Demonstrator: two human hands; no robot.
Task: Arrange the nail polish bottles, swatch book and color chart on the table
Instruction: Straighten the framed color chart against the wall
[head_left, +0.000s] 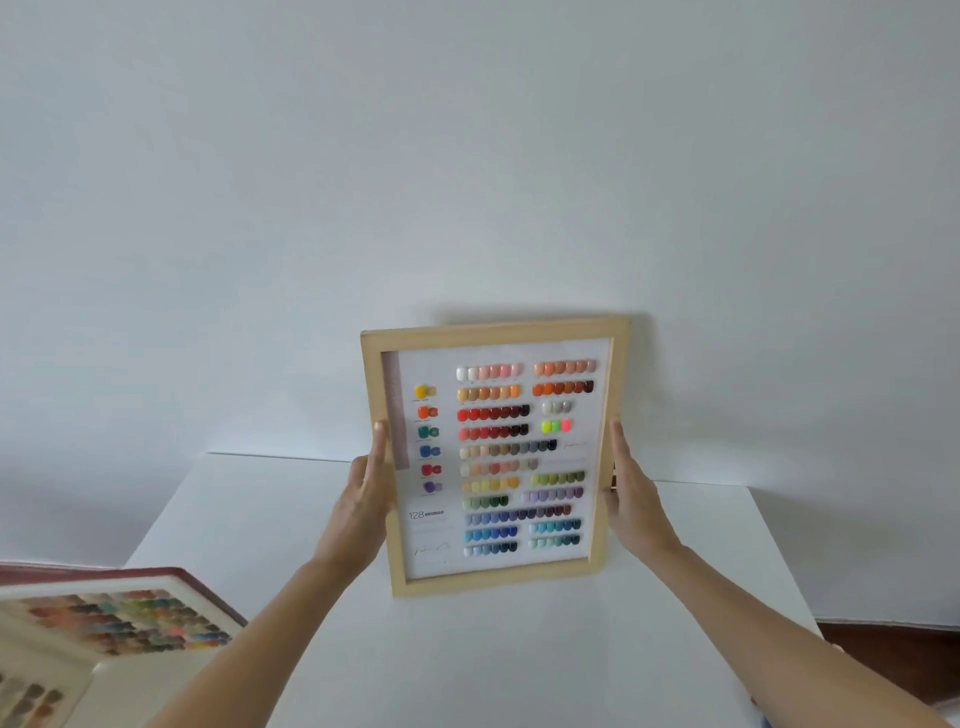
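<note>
Plain white wall (467, 156) behind; dark floor (893, 654) lower right.

"128" on framed color chart (488, 457), lower left

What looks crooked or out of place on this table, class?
The framed color chart tilts slightly, held between the left hand and right hand. The swatch book lies open at the table's left side.

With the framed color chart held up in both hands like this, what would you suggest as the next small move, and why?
Probably lower the color chart onto the white table: the left hand and right hand grip its side rails, with bare tabletop beneath it.
</note>
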